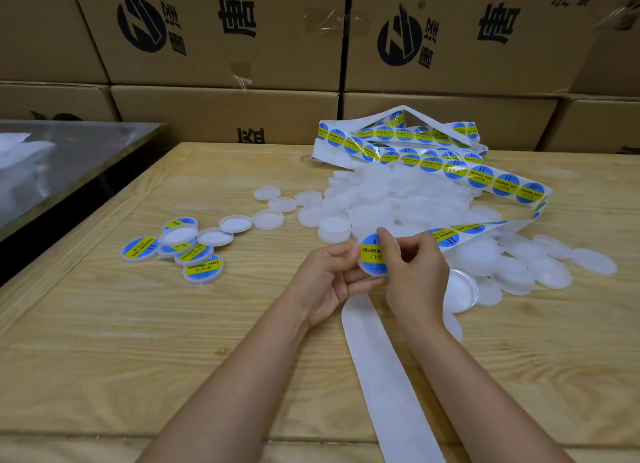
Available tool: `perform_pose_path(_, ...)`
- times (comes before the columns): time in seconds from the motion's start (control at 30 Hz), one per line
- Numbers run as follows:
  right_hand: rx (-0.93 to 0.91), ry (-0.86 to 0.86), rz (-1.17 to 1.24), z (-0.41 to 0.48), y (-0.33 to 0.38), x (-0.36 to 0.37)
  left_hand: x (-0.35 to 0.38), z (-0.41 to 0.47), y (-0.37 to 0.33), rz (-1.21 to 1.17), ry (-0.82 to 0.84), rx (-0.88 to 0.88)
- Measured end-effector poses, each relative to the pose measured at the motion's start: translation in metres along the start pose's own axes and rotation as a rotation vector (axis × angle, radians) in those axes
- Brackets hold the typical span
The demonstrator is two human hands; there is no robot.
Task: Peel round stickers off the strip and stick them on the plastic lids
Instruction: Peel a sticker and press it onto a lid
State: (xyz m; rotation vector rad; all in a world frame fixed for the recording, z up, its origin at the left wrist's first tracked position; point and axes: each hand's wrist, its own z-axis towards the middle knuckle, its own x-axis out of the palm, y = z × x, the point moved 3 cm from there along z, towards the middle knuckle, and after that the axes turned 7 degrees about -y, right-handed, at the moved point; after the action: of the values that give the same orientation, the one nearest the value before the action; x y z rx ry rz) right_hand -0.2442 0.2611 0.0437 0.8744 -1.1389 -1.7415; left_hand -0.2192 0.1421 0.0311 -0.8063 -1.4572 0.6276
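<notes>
Both forearms come in from the bottom edge and the hands meet mid-table, just above the surface. Left hand [329,279] is palm-up, fingers curled under a lid [373,266], thumb on its left rim. Right hand [414,272] comes over the top, fingers curled, thumb and forefinger pinching the lid's upper right edge. The lid is tilted toward the camera and carries a blue-yellow sticker [370,253] reading SOLDERING PASTE, partly hidden by the right thumb. Can't tell if the sticker is fully pressed down.

The strip [502,185] lies in loose loops on the far side of the table, runs over the pile of bare lids [398,199], then back to just behind the right hand. Can't tell if that hand also holds it. The empty backing [381,376] comes out below the hands and runs off the near table edge.

Labelled lids [202,270] sit in a small overlapping cluster to the left, well apart from the hands. Loose bare lids [235,223] trail between that cluster and the pile. More bare lids are spread right of the right hand, some touching the wrist area.

The surface is a light wooden table [156,341]. A metal table [69,143] butts up at the left. Stacked cardboard boxes [225,46] with dark printed logos fill the background
</notes>
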Motion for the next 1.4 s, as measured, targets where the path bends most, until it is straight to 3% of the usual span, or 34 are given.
perform_pose_path(0.37,-0.093,0.195,-0.064,-0.007,0.001,0.012,-0.006,0.002,-0.004,-0.107,-0.135,0.014)
perform_pose_path(0.67,-0.223,0.182,-0.015,-0.004,0.004,0.004,-0.007,0.002,-0.005,-0.143,-0.111,0.017)
perform_pose_path(0.97,-0.184,-0.040,0.035,-0.003,0.005,-0.002,-0.001,0.002,0.000,-0.065,0.002,0.008)
perform_pose_path(1.13,-0.143,0.059,-0.013,-0.009,0.003,0.006,-0.004,0.004,0.000,-0.057,-0.023,0.026)
perform_pose_path(1.3,-0.303,0.135,-0.079,-0.016,0.005,0.012,-0.012,0.005,-0.008,-0.086,-0.089,0.063)
perform_pose_path(1.4,-0.464,0.133,-0.143,-0.020,0.011,0.011,-0.022,0.008,-0.022,-0.085,-0.232,0.141)
